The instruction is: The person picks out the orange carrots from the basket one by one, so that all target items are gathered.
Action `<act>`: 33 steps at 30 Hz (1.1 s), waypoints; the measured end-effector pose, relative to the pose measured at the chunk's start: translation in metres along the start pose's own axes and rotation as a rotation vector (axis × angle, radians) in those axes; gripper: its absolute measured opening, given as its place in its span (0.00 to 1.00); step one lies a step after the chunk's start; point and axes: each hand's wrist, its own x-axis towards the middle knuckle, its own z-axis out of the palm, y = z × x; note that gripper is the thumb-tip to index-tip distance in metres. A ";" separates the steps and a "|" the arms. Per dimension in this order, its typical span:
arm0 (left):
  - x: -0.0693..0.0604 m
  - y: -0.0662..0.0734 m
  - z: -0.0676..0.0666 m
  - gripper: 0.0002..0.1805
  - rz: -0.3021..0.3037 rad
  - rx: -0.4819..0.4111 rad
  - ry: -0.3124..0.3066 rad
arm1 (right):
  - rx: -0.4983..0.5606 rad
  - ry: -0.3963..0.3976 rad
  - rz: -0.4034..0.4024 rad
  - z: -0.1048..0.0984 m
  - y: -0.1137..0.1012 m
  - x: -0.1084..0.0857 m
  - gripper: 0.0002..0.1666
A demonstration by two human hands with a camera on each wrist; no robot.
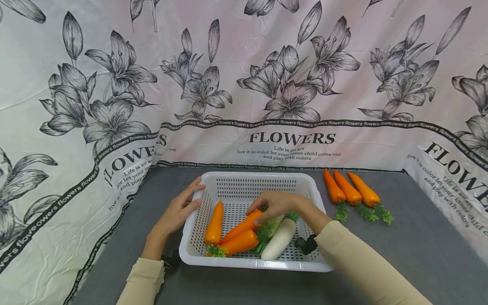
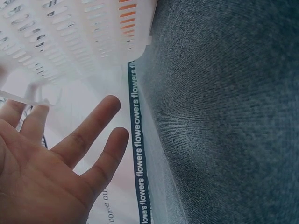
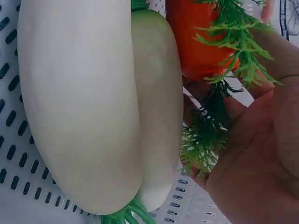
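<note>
A white plastic basket (image 1: 257, 263) with slotted walls stands before me. My left hand (image 1: 176, 214) rests on its left rim, fingers spread and mostly straight in the left wrist view. Inside the basket, my right hand (image 1: 277, 204) grips an orange carrot (image 1: 240, 228) with green leaves, thumb and fingers around its upper end. Another carrot (image 1: 214, 223) lies along the left side, and a third carrot (image 1: 241, 243) lies in front of the gripped one. To the right are two white radishes, the nearer radish (image 1: 280, 240) partly covering the other radish (image 3: 156, 112).
Three more carrots (image 1: 347, 188) with green tops lie on the grey table (image 1: 400, 245) right of the basket. A white cloth (image 1: 289, 148) printed with flowers and lettering hangs behind and at both sides.
</note>
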 end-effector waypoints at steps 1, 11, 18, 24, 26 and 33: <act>0.000 0.000 0.000 0.26 -0.002 0.002 0.000 | 0.000 -0.004 -0.005 -0.001 -0.001 0.000 0.23; 0.000 -0.001 0.001 0.26 0.001 0.004 0.001 | -0.011 0.059 0.010 -0.019 0.000 -0.018 0.21; 0.000 -0.001 0.001 0.26 0.011 -0.004 -0.001 | -0.038 0.221 0.042 -0.036 0.000 -0.042 0.23; 0.000 -0.002 0.000 0.26 0.019 -0.015 -0.005 | -0.087 0.382 0.053 -0.045 -0.006 -0.068 0.25; 0.000 -0.003 0.000 0.26 0.021 -0.013 -0.005 | -0.085 0.440 0.066 -0.047 -0.005 -0.077 0.26; 0.000 -0.001 0.000 0.26 0.026 -0.016 -0.005 | -0.033 0.662 0.140 -0.052 0.011 -0.112 0.28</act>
